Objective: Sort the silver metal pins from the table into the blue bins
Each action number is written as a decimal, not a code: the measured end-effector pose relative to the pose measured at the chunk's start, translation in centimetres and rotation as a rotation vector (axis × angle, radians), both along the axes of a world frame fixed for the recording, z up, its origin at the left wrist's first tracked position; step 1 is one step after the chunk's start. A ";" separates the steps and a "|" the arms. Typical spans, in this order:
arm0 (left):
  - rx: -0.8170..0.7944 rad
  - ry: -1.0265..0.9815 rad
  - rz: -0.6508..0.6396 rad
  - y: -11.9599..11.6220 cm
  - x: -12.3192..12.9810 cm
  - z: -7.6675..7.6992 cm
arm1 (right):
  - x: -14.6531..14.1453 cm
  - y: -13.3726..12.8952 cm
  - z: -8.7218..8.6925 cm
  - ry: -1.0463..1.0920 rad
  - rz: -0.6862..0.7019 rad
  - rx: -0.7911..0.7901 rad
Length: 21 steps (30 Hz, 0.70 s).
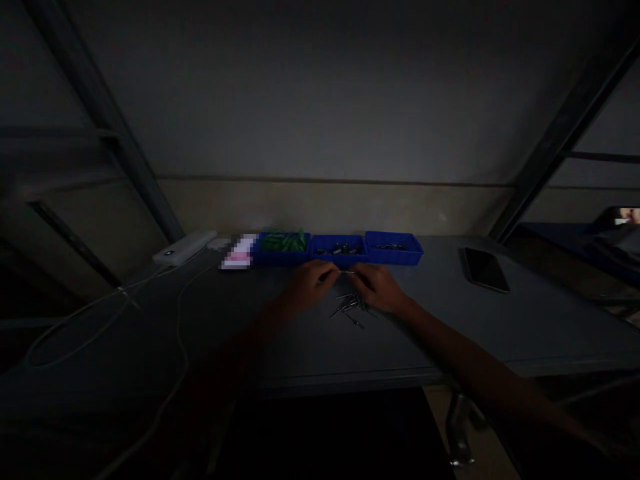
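My left hand [311, 281] and my right hand [379, 285] meet above the grey table, fingers pinched on the two ends of one thin metal rod [346, 272]. Dim light hides its exact kind. Just below, a loose pile of thin metal pieces [351, 303] lies on the table, with a single piece [355, 321] nearer to me. Behind my hands stand three blue bins: the left bin [280, 259] holds green parts [285, 241], the middle bin [325, 241] short metal parts [345, 249], and the right bin [407, 255] thin metal parts [390, 247].
A dark phone [484, 269] lies at the right of the table [300, 353]. At the left are a white power bank [185, 247] and a loose white cable [181, 320]. A pixelated patch covers something beside the left bin. Metal posts rise at both sides.
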<state>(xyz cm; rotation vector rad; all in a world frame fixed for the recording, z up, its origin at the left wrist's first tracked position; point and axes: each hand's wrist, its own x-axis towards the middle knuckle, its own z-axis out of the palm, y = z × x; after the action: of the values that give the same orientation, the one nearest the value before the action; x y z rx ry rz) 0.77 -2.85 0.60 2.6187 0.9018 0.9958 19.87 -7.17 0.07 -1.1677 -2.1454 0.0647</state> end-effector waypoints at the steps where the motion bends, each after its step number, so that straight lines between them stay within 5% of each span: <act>1: -0.007 -0.011 0.006 0.0 0.0 -0.1 | 0.0 0.0 0.0 -0.006 0.001 0.005; 21: -0.082 -0.099 0.009 -0.3 0.2 0.0 | 0.1 0.0 0.4 0.037 -0.082 0.022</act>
<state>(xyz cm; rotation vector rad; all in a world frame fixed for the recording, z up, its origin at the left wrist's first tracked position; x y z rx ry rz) 1.02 -3.14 0.63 2.4767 0.9114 1.0578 19.92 -7.18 0.49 -1.2315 -2.0585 0.0258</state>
